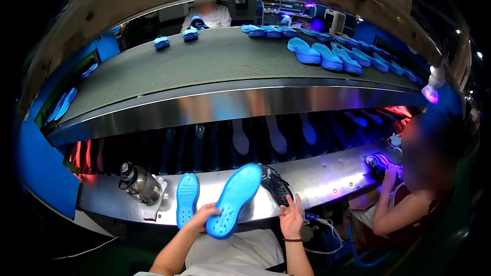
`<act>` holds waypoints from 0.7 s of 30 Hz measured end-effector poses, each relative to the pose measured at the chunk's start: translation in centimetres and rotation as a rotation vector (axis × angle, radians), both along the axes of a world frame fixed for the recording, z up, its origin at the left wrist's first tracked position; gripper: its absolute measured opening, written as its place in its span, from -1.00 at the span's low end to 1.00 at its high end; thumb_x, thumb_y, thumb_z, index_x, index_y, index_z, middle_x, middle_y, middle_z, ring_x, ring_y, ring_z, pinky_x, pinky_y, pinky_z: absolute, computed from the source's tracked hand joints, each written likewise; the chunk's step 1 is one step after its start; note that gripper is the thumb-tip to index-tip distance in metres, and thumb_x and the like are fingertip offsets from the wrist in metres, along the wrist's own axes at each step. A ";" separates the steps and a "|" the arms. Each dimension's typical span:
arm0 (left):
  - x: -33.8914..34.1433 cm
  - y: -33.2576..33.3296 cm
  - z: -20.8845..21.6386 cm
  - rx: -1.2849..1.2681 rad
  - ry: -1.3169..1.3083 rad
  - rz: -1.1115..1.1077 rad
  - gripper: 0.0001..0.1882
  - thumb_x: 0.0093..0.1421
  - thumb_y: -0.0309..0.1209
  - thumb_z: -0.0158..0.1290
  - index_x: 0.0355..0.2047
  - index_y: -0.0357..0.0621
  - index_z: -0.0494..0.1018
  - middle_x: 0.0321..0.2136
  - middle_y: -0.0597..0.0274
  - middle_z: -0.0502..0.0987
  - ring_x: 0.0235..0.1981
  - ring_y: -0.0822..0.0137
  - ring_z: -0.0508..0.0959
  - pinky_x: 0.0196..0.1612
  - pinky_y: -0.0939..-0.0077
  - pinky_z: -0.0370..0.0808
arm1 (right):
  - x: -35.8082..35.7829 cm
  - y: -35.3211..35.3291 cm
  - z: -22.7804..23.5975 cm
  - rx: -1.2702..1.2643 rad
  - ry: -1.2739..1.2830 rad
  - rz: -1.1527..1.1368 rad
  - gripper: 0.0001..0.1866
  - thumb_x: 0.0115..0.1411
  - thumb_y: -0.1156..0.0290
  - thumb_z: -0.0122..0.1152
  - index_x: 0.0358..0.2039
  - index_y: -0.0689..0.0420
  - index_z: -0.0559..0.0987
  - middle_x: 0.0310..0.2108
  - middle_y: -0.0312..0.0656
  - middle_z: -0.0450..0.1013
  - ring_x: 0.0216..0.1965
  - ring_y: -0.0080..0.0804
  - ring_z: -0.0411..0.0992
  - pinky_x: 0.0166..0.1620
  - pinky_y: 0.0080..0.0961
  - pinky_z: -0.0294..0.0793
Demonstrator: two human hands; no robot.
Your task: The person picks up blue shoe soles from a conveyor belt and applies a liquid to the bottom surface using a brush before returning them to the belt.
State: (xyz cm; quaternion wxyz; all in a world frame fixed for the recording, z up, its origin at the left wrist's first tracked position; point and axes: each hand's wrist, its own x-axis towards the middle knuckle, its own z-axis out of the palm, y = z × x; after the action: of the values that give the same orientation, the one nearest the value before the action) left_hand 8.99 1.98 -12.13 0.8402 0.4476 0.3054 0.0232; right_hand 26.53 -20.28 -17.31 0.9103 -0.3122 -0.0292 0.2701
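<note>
My left hand (pixel 204 217) is closed on the heel end of a bright blue shoe sole (pixel 238 194), holding it tilted above the near edge of the metal ledge. Holes dot the heel of this sole. A second blue sole (pixel 187 194) lies on the ledge just left of it, ridged at the front and holed at the heel. My right hand (pixel 292 219) is empty, palm up with its fingers apart. Just beyond its fingertips is a black shoe part (pixel 277 186) with a patterned face, partly hidden behind the held sole.
A dark conveyor belt (pixel 204 64) runs across above the ledge, with stacked blue soles (pixel 327 59) toward its right. Below, more soles hang or lie in a dark slot. A metal bottle (pixel 140 184) stands at left. One co-worker (pixel 394 194) sits at right; another is across the belt.
</note>
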 end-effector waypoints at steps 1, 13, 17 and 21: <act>-1.7 -0.5 -1.9 0.010 0.083 0.081 -0.52 -0.11 -0.59 -0.05 -0.09 -0.43 0.28 -0.33 0.07 0.48 -0.35 0.31 0.53 -0.23 0.46 0.49 | 0.3 0.0 -0.4 -0.020 -0.044 -0.004 -0.47 0.21 0.18 -0.15 0.16 0.02 0.05 0.09 -0.18 0.15 -0.22 -0.43 0.34 -0.25 -0.53 0.32; -3.8 -0.5 -10.4 0.363 0.217 0.192 -0.49 -0.04 -0.49 -0.05 -0.02 -0.39 0.22 -0.17 -0.04 0.39 -0.16 0.19 0.41 -0.09 0.32 0.34 | 2.0 4.0 0.8 -0.201 -0.462 -0.150 -0.67 0.17 0.44 -0.03 -0.07 0.12 0.17 0.12 0.04 0.08 -0.13 -0.37 0.35 -0.13 -0.61 0.34; 1.3 -1.5 -8.4 1.669 0.410 -0.004 -0.39 -0.02 -0.35 0.01 0.05 -0.32 0.17 0.00 -0.19 0.22 0.02 0.05 0.25 0.06 0.17 0.17 | 2.6 3.6 0.0 -0.197 -0.492 -0.119 -0.59 0.09 0.57 0.05 -0.06 0.17 0.16 0.03 0.04 0.21 -0.24 -0.52 0.37 -0.15 -0.63 0.35; 4.9 -1.8 -9.7 1.742 0.221 -0.164 -0.36 0.01 -0.18 -0.02 0.08 -0.21 0.16 0.12 -0.18 0.04 0.16 -0.02 0.03 0.16 0.13 -0.03 | 2.0 2.8 0.2 -0.337 -0.557 -0.103 -0.50 0.09 0.54 0.03 0.03 0.21 0.12 0.00 -0.03 0.26 -0.34 -0.57 0.37 -0.25 -0.71 0.35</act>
State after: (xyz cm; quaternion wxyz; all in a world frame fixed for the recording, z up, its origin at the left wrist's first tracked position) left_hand 13.84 0.19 -21.84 0.1648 0.9493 0.2255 0.1441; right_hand 28.50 -17.50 -17.15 0.8152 -0.5216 -0.2161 0.1291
